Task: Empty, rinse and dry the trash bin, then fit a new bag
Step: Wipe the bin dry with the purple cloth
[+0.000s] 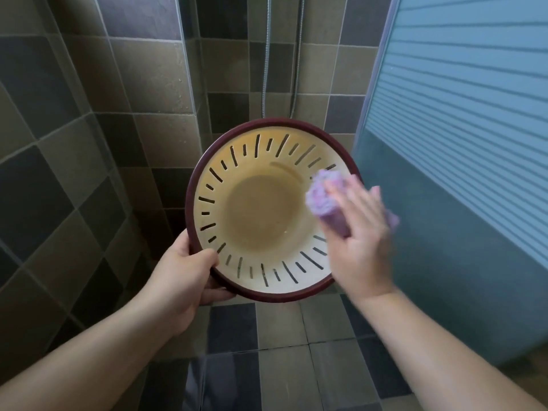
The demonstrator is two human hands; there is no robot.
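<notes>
we held the trash bin [261,209] up over the tiled floor [281,336], its mouth facing us. our left hand [181,277] gripped its dark red rim at lower left; our right hand [360,229] pressed a purple cloth [326,200] inside its right wall.

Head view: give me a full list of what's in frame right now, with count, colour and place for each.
trash bin: one, cream slotted wall with dark red rim, centre of frame, mouth toward the camera, no bag in it
cloth: one, purple, bunched at the bin's right inner wall
shower hose: one, metallic, hanging on the far tiled wall above the bin
wall tiles: many, grey and beige, left and far wall
floor tiles: many, dark and grey, below the bin
panel: one, blue with pale stripes, right side
left hand: one, grip on the bin's lower left rim
right hand: one, blurred, holds the cloth against the bin
</notes>
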